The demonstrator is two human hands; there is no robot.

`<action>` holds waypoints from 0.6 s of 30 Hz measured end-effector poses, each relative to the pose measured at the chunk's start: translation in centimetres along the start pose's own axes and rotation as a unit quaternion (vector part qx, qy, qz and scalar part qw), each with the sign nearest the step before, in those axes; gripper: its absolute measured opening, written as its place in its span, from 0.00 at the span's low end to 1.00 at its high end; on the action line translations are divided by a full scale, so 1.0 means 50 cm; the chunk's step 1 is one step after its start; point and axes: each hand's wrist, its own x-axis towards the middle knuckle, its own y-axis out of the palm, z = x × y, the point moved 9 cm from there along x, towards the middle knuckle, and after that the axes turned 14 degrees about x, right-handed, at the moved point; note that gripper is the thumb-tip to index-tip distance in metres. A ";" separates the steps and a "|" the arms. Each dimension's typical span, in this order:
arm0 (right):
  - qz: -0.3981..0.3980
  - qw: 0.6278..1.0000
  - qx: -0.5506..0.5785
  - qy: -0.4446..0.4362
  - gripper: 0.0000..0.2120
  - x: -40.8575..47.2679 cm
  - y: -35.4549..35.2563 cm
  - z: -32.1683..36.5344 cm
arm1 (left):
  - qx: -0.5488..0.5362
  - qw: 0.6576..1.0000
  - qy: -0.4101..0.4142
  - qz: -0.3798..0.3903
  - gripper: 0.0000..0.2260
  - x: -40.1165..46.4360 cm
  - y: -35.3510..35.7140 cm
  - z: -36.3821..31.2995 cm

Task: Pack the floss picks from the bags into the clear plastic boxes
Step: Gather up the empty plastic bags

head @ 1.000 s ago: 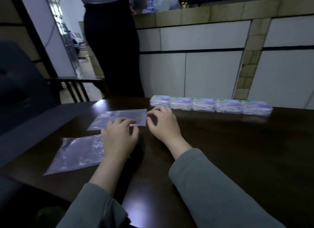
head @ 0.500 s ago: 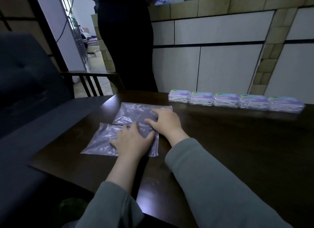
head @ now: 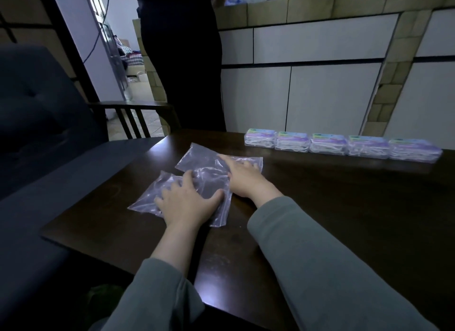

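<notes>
Bags lie flat and look emptied: the near bag [head: 152, 197] under the left hand [head: 187, 202], the far bag [head: 199, 160] overlapping it under the right hand [head: 242, 180]. Both hands press down with fingers spread, gripping nothing. Five boxes [head: 342, 146] in a row, apparently filled, sit beyond, nearer the right hand, along the table [head: 344, 207].

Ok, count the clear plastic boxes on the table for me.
5, side by side in one row along the table's far edge: leftmost box, second box, middle box, fourth box, rightmost box. None seem hidden.
</notes>
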 end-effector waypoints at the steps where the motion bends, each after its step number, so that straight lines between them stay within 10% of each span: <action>1: -0.007 1.000 -0.026 -0.010 0.34 0.000 -0.002 0.005 | -0.013 1.000 0.009 -0.025 0.37 -0.001 -0.009 -0.004; 11: -0.130 0.990 -0.058 0.007 0.16 -0.017 -0.036 0.018 | -0.116 0.985 0.062 -0.115 0.11 -0.005 -0.038 -0.024; 18: -0.169 0.985 -0.021 0.000 0.13 -0.092 -0.054 0.029 | -0.132 0.987 0.063 -0.066 0.13 -0.007 -0.032 -0.016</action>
